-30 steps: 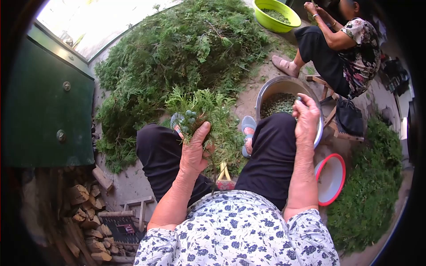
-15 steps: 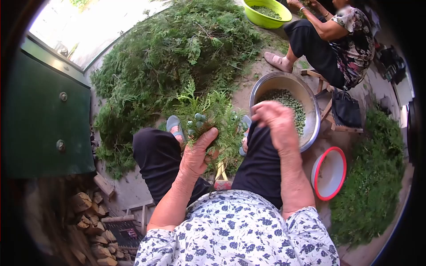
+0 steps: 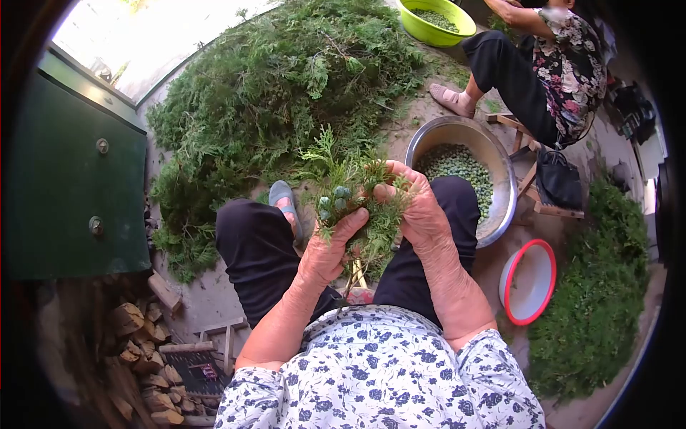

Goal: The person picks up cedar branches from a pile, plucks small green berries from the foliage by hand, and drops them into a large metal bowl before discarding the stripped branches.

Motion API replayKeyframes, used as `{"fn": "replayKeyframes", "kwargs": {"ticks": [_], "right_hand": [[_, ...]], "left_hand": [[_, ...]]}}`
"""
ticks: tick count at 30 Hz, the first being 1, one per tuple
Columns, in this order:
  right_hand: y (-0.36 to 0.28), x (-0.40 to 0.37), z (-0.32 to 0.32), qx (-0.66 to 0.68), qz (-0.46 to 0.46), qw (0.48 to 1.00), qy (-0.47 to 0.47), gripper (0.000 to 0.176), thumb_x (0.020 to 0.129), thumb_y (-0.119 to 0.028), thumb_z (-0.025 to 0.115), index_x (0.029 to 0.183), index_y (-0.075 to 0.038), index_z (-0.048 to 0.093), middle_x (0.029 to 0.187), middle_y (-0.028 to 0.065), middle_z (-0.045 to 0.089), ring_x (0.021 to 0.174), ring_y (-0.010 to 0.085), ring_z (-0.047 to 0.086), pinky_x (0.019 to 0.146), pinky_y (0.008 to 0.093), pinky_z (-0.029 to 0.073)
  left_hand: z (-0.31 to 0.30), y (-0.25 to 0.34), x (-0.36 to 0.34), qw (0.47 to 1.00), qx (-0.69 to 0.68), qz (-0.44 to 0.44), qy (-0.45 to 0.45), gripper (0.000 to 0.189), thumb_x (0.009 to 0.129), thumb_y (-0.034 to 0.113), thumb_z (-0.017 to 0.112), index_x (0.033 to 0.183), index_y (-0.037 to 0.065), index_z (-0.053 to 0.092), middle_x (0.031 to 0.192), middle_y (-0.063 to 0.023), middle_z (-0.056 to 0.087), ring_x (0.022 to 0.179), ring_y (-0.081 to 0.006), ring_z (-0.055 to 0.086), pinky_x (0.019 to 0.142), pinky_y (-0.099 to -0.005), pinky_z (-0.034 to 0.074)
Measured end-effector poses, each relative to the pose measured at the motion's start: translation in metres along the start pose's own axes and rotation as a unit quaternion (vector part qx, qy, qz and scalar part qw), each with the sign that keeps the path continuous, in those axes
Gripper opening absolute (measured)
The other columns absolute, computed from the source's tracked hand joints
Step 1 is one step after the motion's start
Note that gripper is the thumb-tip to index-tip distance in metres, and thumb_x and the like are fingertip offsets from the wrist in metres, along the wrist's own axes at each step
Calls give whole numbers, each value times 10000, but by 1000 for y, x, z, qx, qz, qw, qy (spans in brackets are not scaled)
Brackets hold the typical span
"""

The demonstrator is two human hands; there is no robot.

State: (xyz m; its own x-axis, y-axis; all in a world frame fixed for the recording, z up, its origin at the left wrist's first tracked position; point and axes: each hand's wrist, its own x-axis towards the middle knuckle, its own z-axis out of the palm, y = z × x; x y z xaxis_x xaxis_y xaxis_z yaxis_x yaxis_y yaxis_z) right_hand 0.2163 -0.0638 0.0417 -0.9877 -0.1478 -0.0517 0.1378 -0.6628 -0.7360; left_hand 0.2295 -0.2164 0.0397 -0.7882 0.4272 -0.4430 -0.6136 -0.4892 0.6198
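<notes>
My left hand (image 3: 330,249) grips a leafy evergreen sprig (image 3: 377,227) in front of my lap, thumb pressed across the stems. Blue-green cones (image 3: 334,201) stand out near the thumb. On the sprig's right side, my right hand (image 3: 423,214) has its thumb and fingers bent around the foliage; what lies between the fingertips is partly hidden. Just beyond my right knee is a steel basin (image 3: 510,179) holding many small green cones (image 3: 457,168).
A large heap of cut evergreen branches (image 3: 279,86) lies ahead. Another person (image 3: 564,86) sits at upper right beside a lime-green basin (image 3: 468,30). To the right are a red-rimmed white basin (image 3: 506,286) and more greenery (image 3: 586,322). Split firewood (image 3: 146,357) is at lower left.
My right hand has moved left from over the steel basin to the sprig, its fingers closing on the foliage. My left hand still holds the sprig, shifted slightly right.
</notes>
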Motion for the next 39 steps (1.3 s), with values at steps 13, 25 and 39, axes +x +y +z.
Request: {"fn": "replayKeyframes", "kwargs": {"ticks": [13, 25, 39], "right_hand": [[1, -9, 23, -311, -121, 926, 178, 128, 807, -59, 620, 908, 14, 588, 763, -10, 579, 686, 40, 493, 597, 207, 417], [-11, -1, -17, -49, 17, 992, 119, 169, 847, -46, 552, 1010, -8, 528, 846, 36, 581, 712, 136, 578, 643, 264, 478], [-12, -13, -1, -236, 119, 964, 12, 135, 855, -116, 590, 942, -27, 642, 771, -38, 591, 657, 14, 472, 553, 185, 387]], "left_hand": [[1, -2, 4, 998, 20, 24, -47, 333, 836, 88, 612, 1148, 24, 514, 1033, -67, 590, 897, -155, 587, 787, -294, 507], [-9, 3, 1, 1000, -20, -3, -11, 303, 811, 78, 623, 1095, 17, 538, 986, -64, 594, 862, -159, 591, 744, -298, 516], [-8, 5, 1, 998, -12, -28, -63, 419, 826, 97, 604, 1217, -3, 490, 1087, -92, 574, 968, -177, 568, 835, -316, 478]]}}
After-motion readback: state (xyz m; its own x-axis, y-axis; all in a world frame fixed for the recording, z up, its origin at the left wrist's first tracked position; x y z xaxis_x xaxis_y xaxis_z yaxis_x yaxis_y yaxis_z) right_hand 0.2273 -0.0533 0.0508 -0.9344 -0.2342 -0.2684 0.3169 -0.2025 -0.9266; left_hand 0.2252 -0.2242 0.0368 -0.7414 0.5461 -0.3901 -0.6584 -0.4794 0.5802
